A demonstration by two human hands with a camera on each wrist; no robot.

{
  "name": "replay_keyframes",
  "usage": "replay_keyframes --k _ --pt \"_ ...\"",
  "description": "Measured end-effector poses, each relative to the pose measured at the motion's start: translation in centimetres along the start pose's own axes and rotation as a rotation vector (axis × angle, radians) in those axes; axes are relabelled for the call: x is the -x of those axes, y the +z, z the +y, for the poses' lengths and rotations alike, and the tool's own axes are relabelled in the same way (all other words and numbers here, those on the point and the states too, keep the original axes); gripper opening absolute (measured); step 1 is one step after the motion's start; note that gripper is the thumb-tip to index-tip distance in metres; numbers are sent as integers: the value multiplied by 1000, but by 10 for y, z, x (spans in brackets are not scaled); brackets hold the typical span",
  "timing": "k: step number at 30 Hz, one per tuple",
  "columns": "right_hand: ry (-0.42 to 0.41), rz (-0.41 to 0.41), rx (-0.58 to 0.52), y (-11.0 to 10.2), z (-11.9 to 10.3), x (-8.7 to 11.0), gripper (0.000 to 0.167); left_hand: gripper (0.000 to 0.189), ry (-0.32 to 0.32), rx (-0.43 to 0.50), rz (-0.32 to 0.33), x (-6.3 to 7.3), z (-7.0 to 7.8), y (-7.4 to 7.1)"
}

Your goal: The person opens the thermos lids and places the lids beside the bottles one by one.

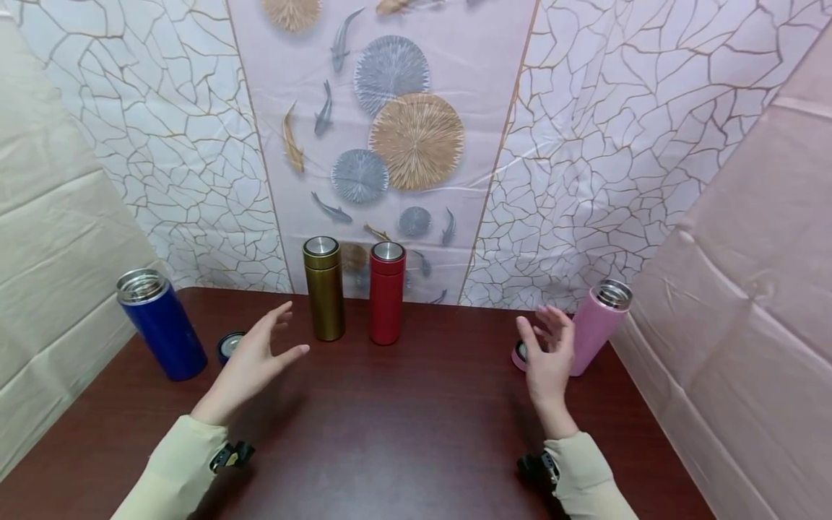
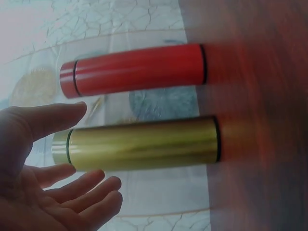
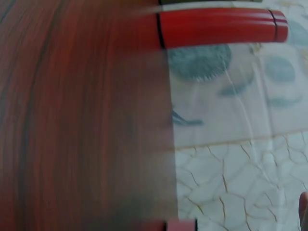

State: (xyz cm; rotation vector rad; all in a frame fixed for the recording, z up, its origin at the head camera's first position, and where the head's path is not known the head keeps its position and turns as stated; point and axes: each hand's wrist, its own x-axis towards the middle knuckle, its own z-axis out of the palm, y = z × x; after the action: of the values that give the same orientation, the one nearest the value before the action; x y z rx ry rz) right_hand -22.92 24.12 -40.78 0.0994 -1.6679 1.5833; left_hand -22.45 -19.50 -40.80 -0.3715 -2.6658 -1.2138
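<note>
My left hand [image 1: 252, 363] is held over the table with thumb and fingers spread, nothing between them. It partly covers a dark blue lid [image 1: 230, 344] beside the uncapped blue bottle [image 1: 165, 332]. In the left wrist view its fingers point toward the gold bottle [image 2: 144, 144]. My right hand [image 1: 549, 359] hovers near the uncapped pink bottle [image 1: 596, 325], thumb and fingers apart and holding nothing. A pink lid [image 1: 518, 356] lies just left of that hand, partly hidden by it. The gold and red [image 1: 386, 296] bottles stand upright side by side with their lids on.
A dark reddish-brown table [image 1: 416, 433] spans the foreground. Behind it hangs a patterned cloth [image 1: 416, 209] with fish and round motifs. Pale cloth walls [image 1: 715, 347] close in both sides. A camera strap [image 1: 230, 456] sits on each wrist.
</note>
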Motion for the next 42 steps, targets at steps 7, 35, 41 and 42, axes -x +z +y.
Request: replay_keyframes --k 7,35,41,42 --pt "69 -144 -1 27 7 10 54 82 69 25 -33 5 0 17" --pt "483 -617 32 178 66 40 89 80 61 34 -112 4 0 24" --pt "485 -598 101 193 74 42 87 80 48 15 -131 7 -1 23" --pt "489 -602 107 195 76 43 85 80 43 10 -138 8 -2 23"
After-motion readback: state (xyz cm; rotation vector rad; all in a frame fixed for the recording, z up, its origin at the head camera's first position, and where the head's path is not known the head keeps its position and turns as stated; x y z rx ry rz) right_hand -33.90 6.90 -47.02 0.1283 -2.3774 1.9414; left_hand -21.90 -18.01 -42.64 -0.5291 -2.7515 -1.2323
